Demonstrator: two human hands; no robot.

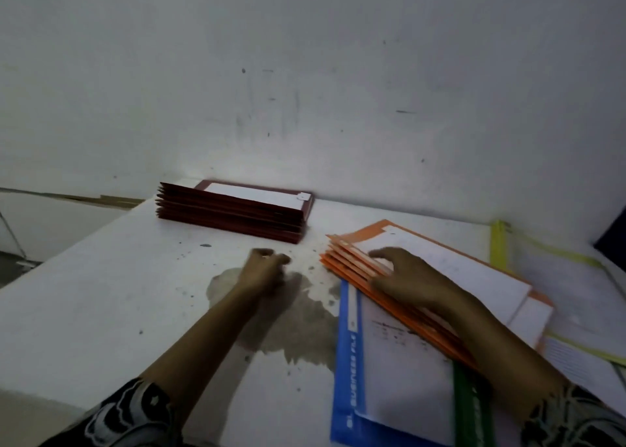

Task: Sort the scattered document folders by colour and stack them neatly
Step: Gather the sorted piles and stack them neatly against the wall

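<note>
The orange folders [423,287] sit right of centre in the frame, a fanned stack under your right hand [403,277]; the fingers [379,254] are spread flat and pressing on the stack's upper-left corner, not clamped round anything; the stack's long axis runs diagonally, from that corner down toward the lower right of the frame, and its edges are staggered, so it reads as gathered but not yet squared. Your left hand [266,267] rests on the bare bench [101,294] at centre, fingers curled together in a loose fist; you appear to hold nothing, though the inside of the fist is hidden.

The dark red folders [233,211] stand above centre against the wall [305,73], piled fairly evenly, long axis running left to right with a slight downward tilt to the right; that colour looks done. Left to do, by my reading: the blue folder [349,362] lies under the orange stack at lower right, long axis near vertical in the frame; a green folder [471,409] lies just beside it, partly under your right forearm; yellow-edged folders [501,246] spread at the far right; these are unsorted. A dark stain [305,317] marks the bench between your hands.
</note>
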